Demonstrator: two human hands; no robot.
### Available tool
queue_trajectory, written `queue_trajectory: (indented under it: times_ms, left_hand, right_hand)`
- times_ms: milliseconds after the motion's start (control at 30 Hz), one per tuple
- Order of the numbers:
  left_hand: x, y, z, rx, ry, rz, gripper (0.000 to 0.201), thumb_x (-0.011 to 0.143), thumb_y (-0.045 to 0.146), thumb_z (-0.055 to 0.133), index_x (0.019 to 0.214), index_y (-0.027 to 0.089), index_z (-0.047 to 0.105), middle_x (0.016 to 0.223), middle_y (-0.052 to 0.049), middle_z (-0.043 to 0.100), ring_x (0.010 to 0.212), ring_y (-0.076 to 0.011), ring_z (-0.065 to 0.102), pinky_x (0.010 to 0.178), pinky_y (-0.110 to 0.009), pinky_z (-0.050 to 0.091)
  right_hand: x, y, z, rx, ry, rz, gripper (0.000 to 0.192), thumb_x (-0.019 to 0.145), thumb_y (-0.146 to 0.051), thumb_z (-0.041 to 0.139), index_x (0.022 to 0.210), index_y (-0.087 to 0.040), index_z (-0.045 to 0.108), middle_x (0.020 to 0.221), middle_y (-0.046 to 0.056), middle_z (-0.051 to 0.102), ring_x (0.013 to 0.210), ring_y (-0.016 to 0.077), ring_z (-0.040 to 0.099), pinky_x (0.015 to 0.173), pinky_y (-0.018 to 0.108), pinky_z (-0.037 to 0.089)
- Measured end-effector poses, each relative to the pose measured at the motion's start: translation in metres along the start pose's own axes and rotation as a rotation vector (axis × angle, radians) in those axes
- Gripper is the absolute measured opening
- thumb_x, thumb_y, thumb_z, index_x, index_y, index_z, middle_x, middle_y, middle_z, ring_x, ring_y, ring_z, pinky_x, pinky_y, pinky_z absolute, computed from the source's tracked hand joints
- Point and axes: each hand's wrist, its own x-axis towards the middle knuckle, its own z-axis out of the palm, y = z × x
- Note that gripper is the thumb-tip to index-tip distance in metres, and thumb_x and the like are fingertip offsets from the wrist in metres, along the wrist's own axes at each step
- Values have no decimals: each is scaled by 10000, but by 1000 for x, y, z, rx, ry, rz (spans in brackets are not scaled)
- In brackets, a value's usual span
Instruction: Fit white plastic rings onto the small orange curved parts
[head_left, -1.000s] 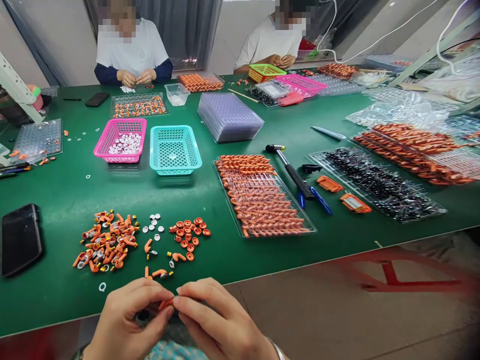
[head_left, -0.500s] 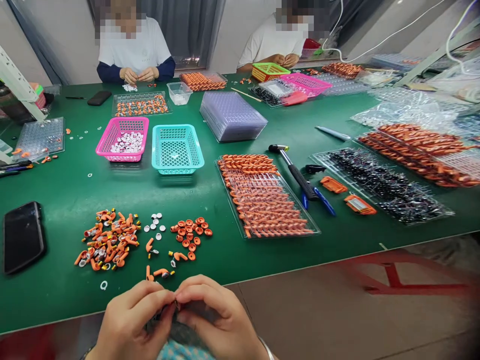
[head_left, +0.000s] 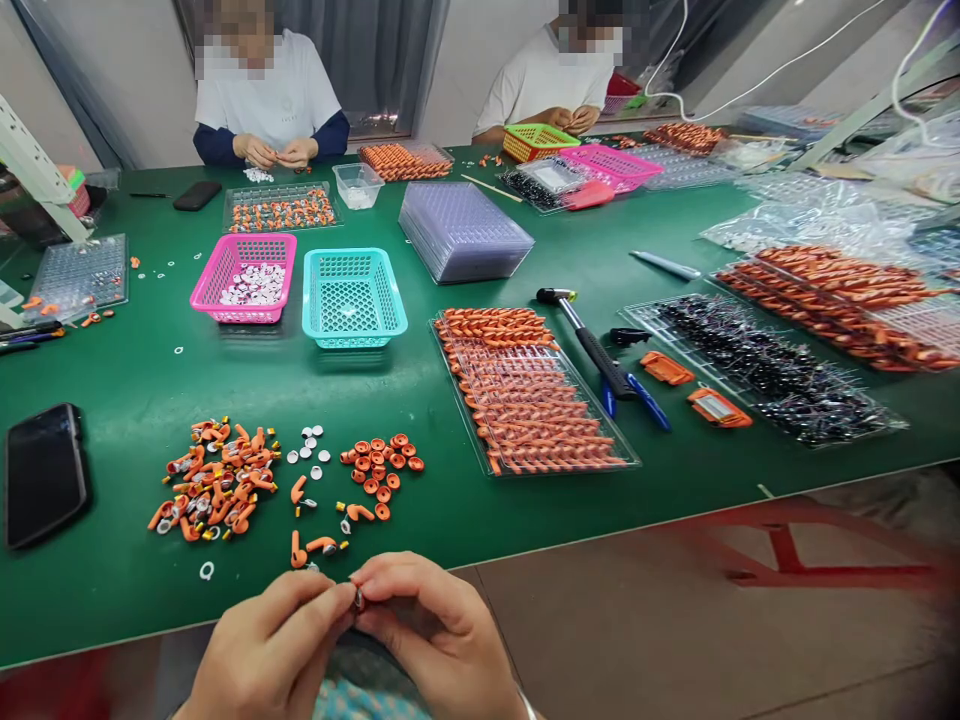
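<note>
My left hand [head_left: 270,650] and my right hand [head_left: 435,635] meet fingertip to fingertip just below the front edge of the green table [head_left: 135,390]. Together they pinch one small part [head_left: 358,598], mostly hidden by the fingers, so its shape is unclear. Just beyond the hands lie a heap of orange earbud-shaped pieces [head_left: 214,480], a few white discs [head_left: 309,445] and a cluster of orange caps [head_left: 381,465]. A white ring [head_left: 206,570] lies near my left hand.
A black phone [head_left: 43,475] lies at the left. A pink basket [head_left: 244,277], a teal basket [head_left: 352,297], a tray of orange parts [head_left: 529,395], a hammer [head_left: 589,345] and a tray of dark parts [head_left: 765,365] sit further back. Two people work across the table.
My fingertips have shifted slightly on the small part, and the orange showing between them a second ago is now covered. The table's contents have not moved.
</note>
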Motion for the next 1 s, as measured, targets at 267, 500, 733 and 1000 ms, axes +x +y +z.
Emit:
queue_trajectory:
  times_ms: [267, 500, 733, 1000]
  left_hand:
    - [11, 3, 0, -745, -51, -589, 106, 853, 183, 672, 931, 237, 718, 810, -9, 676, 675, -119, 675, 603, -155, 550]
    - [7, -4, 11, -1310, -156, -1049, 354, 651, 415, 857, 728, 154, 630, 615, 25, 604, 512, -89, 581, 503, -173, 471]
    - [11, 11, 2, -934, -358, -836, 497, 893, 621, 477, 723, 165, 575, 656, 7, 546, 596, -128, 558, 578, -212, 447]
    - [8, 10, 6, -630, -415, -615, 485, 979, 562, 275, 696, 205, 445, 623, 19, 470, 562, -127, 458, 538, -209, 378]
  right_hand:
    - [-1, -5, -2, -103, -47, -131, 344, 786, -5, 690, 1004, -270, 713, 947, 44, 734, 830, 175, 714, 753, 255, 594]
    - [0, -11, -3, -79, -74, -137, 362, 804, 8, 663, 1020, -276, 723, 951, 44, 743, 836, 176, 723, 751, 250, 599]
    - [0, -7, -2, -95, -25, -110, 321, 780, 7, 692, 956, -258, 733, 905, 32, 756, 802, 166, 728, 738, 232, 602]
    - [-1, -4, 1, -101, 24, -184, 279, 773, -2, 719, 907, -243, 764, 864, 46, 765, 744, 161, 742, 692, 209, 614]
